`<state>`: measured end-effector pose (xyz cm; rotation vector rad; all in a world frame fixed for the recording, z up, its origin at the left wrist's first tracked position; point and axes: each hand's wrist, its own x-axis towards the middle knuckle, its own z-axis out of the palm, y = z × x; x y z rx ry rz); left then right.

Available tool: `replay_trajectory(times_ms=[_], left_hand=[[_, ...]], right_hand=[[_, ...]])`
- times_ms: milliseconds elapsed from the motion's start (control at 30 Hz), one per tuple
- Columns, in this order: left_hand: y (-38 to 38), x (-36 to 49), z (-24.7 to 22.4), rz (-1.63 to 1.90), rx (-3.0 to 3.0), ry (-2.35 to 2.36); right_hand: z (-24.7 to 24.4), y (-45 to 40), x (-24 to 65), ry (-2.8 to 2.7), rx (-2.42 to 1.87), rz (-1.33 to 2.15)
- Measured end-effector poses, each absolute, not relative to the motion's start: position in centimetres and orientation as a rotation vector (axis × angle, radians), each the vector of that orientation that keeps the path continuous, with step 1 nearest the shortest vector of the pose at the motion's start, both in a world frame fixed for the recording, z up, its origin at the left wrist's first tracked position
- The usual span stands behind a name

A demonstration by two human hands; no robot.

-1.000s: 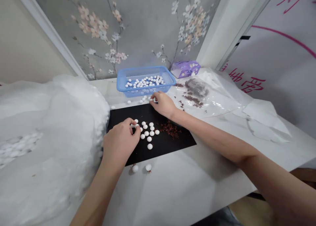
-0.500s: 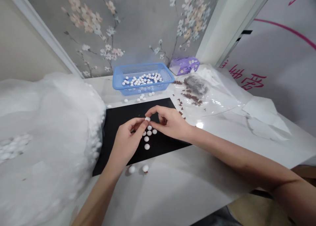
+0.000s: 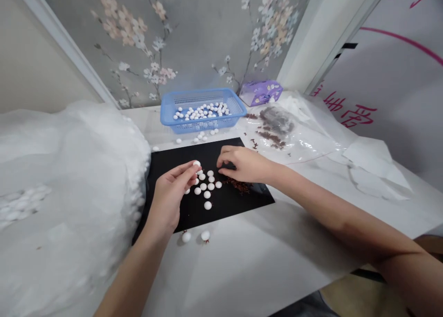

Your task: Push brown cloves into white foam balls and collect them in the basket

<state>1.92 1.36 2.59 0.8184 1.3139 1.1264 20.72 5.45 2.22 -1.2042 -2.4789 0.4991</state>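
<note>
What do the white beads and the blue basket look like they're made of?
The white beads look like smooth, matte, opaque plastic or hardened clay; the look leaves that open. The blue basket looks like moulded plastic, slightly glossy, with fine perforated walls.

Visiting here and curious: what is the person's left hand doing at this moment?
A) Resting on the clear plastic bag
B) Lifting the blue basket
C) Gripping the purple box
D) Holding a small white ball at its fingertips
D. The left hand has a small white ball at its fingertips, raised over the black mat.
</note>
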Motion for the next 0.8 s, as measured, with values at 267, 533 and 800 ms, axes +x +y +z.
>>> replay_trajectory(times_ms=[267,533,800], left_hand=[[1.2,1.9,2.6,1.107,0.774,1.21],[0.7,2.8,3.3,0.985,0.724,1.058],[0.8,2.9,3.1,0.999,0.661,1.005]], right_hand=[[1.5,5.6,20.3,-2.367,-1.104,0.521],[3.5,4.1,19.1,-1.926,-0.969,0.398],[3.4,3.4,18.9,-2.0,-0.909,0.328]])
